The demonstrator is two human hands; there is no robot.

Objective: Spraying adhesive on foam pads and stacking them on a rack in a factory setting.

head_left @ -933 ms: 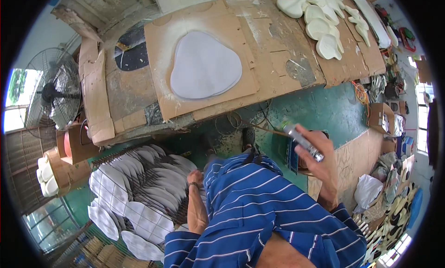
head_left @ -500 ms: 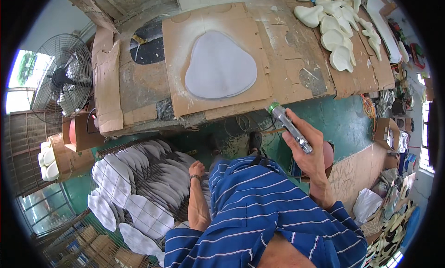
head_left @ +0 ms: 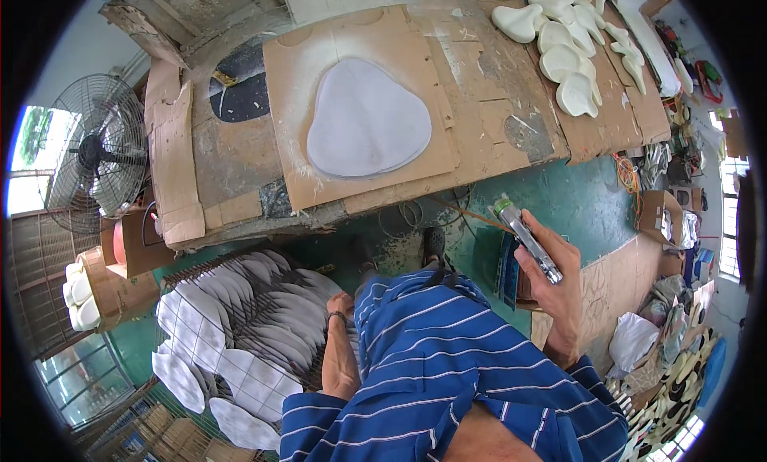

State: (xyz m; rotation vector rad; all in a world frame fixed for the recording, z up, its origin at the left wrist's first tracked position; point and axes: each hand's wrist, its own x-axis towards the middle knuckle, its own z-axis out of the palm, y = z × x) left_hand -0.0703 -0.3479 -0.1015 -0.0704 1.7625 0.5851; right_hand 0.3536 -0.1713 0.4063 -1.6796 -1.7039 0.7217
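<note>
My right hand [head_left: 557,270] is wrapped round a silver spray gun [head_left: 527,242] with a green ring near its nozzle, held in front of the table's near edge. On a square of cardboard [head_left: 284,134] dusted with white lies a rounded, three-lobed pale grey pad [head_left: 369,118], untouched by either hand. My left hand [head_left: 341,304] hangs low by my side, fingers curled, beside a wire rack [head_left: 232,326] of similar pale grey pads [head_left: 264,282]. Whether anything is inside its fingers is hidden.
Cream moulded pieces [head_left: 559,43] are piled at the table's far right. A large fan [head_left: 94,150] stands at the left, above a carton [head_left: 120,282] with white rounded pieces. Open boxes and a white bag [head_left: 633,342] sit along the right side.
The spray gun in my right hand has moved right and slightly down, away from the table edge. My left hand sits slightly lower. My view has shifted a little; the pad stays put.
</note>
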